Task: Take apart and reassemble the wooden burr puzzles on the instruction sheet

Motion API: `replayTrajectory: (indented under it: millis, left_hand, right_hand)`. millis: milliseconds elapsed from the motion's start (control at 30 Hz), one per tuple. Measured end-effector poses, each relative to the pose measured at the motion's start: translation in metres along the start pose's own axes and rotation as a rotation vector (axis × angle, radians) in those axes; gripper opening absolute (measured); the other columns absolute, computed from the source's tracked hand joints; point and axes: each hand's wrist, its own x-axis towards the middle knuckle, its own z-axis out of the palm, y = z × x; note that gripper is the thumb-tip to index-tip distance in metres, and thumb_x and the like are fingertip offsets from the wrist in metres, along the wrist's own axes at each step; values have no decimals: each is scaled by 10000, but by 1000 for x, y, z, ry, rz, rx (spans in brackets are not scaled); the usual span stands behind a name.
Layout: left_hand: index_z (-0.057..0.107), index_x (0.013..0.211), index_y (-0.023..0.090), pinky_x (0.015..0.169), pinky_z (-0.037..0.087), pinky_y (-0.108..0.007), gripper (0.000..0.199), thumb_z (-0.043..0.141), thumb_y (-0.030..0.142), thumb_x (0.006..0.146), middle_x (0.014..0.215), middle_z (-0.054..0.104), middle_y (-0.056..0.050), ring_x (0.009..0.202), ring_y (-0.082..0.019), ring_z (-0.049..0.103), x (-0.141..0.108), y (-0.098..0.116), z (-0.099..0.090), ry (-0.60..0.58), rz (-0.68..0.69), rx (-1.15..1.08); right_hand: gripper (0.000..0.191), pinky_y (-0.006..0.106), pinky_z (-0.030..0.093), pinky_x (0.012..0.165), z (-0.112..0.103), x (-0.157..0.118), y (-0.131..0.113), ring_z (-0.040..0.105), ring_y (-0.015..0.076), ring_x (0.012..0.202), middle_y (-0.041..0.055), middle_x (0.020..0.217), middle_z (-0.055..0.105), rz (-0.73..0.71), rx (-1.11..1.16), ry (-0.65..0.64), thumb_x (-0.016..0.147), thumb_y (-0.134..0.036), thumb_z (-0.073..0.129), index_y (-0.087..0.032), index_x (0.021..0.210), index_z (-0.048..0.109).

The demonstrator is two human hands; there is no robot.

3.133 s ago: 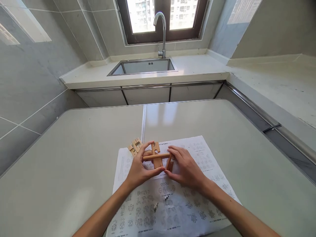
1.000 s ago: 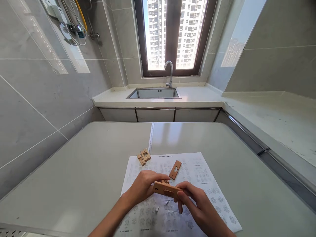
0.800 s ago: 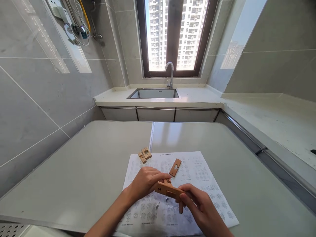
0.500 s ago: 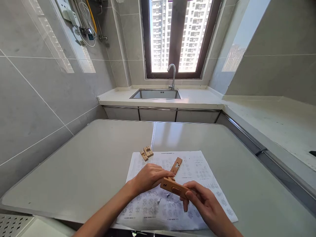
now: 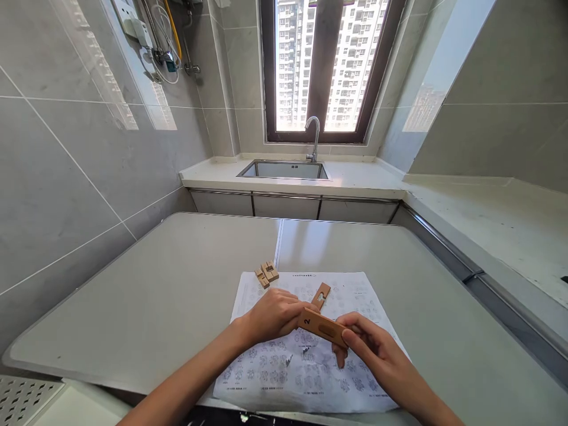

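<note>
the block (image 5: 316, 324) is gripped at both ends, by l. hand (image 5: 277, 315) near the "2" and r. hand (image 5: 377, 349) opp., prob. for steadiness over the sheet (image 5: 328, 399), w/ slat (image 5: 326, 288) & small bits (image 5: 271, 271) set beyond, prob. for easy reach.

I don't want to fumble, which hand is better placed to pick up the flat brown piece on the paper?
Probably your left hand: its fingers lie nearest that flat piece, while your right hand grips the piece marked 2.
</note>
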Motion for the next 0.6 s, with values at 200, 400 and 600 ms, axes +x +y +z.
replayTrajectory:
  millis: [200, 400, 600]
  left_hand:
    - [691, 1194, 214, 747, 519, -289, 296, 421, 223, 1075, 917, 816, -36, 777, -184, 758, -6, -16, -2, -35, 22, 5]
    - [709, 970, 200, 600, 395, -275, 355, 436, 393, 1090, 697, 727, -21, 615, -173, 662, -22, -24, -10, -105, -262, 44]
    - [606, 726, 191, 541, 290, -276, 484, 431, 502, 1054, 606, 603, 3, 525, -136, 499, -13, -14, 2, -185, -635, -96]
  right_hand:
    - [429, 356, 518, 773, 4, -10, 2, 677, 223, 725, 49, 779, 709, -48, 66, -7, 1026, -610, 531, -203, 1016, 666]
    - [445, 348, 510, 821, -3, -7, 3, 660, 230, 774, 31, 778, 679, -18, -87, 134, 1032, -634, 475, -231, 1009, 662]
    - [500, 309, 444, 680, -33, 25, 51, 528, 195, 660, -20, 692, 550, 84, -341, 176, 1039, -664, 374, -241, 1026, 642]
